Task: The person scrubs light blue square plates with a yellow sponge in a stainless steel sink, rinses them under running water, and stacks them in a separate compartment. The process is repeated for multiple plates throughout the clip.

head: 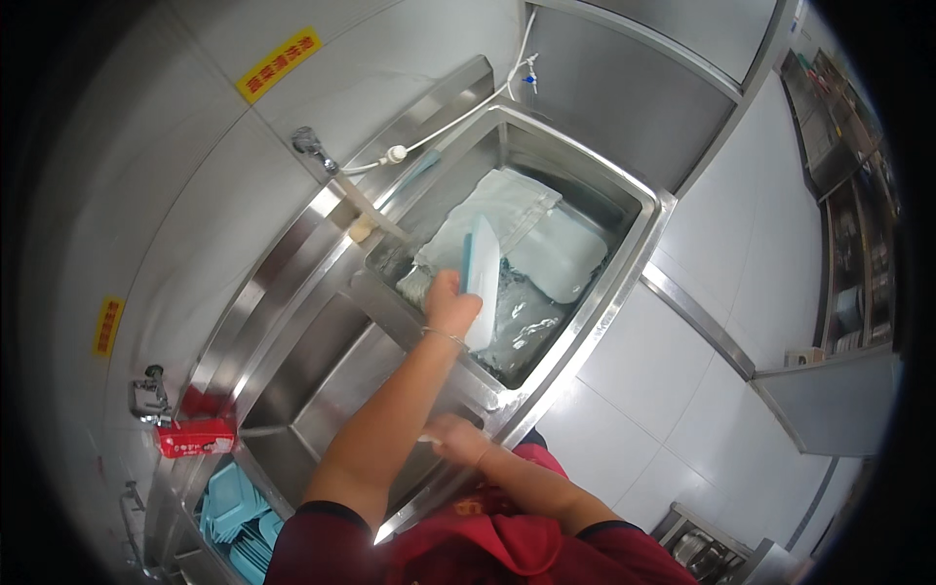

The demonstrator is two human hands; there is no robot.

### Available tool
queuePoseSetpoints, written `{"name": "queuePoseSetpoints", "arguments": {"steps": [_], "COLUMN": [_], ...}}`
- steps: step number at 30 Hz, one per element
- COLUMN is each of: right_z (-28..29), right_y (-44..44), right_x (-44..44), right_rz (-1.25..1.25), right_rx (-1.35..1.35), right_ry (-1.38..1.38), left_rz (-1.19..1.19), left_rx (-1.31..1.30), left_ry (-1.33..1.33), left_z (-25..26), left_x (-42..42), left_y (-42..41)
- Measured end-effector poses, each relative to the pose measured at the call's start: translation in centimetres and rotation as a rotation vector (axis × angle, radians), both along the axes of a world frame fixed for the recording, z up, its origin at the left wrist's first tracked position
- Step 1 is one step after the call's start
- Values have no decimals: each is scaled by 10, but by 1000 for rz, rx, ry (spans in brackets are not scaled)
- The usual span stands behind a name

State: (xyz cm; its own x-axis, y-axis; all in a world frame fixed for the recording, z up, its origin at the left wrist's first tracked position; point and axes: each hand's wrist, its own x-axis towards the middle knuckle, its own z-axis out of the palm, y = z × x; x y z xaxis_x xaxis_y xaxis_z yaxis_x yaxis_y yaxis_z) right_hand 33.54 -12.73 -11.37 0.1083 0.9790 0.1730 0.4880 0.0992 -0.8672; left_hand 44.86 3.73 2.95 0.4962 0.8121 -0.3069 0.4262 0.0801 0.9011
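My left hand (pixel 452 303) grips a plate (pixel 482 285), white on one face and light blue on the other, and holds it on edge over the water-filled sink basin (pixel 629 183). In the water lie a pale, sheet-like thing with a seam (pixel 486 212) and a pale rounded plate (pixel 563 256). My right hand (pixel 459 439) is lower, over the front of the neighbouring steel basin (pixel 344 380). It is blurred, with a small pale bit at its fingertips that I cannot make out. Water runs from a faucet (pixel 311 142) into the filled basin.
A light-blue-handled tool (pixel 413 177) lies along the sink's back ledge. A white hose (pixel 461 121) runs behind. At left are a red packet (pixel 196 437) and a third basin with several light blue trays (pixel 234 501). A steel partition (pixel 621 95) borders the far end.
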Motion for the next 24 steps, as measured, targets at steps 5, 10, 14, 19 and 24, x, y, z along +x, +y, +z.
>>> {"name": "queuePoseSetpoints", "arguments": {"steps": [5, 10, 14, 19, 24], "right_z": [2, 3, -45, 28, 86], "right_y": [1, 8, 2, 12, 35], "right_x": [-2, -6, 4, -2, -63], "right_rz": [-51, -148, -271, -487, -37], "right_rx": [35, 8, -100, -309, -62], "right_ry": [-44, -32, 60, 638, 398], "left_rz": [256, 347, 397, 575, 862], "left_rx": [-639, -686, -596, -456, -614], "left_ry": [-591, -806, -909, -1014, -1007], "left_z": [8, 27, 29, 5, -39], "left_x": [-57, -158, -254, -361, -394], "left_y": [13, 6, -9, -51, -70]}}
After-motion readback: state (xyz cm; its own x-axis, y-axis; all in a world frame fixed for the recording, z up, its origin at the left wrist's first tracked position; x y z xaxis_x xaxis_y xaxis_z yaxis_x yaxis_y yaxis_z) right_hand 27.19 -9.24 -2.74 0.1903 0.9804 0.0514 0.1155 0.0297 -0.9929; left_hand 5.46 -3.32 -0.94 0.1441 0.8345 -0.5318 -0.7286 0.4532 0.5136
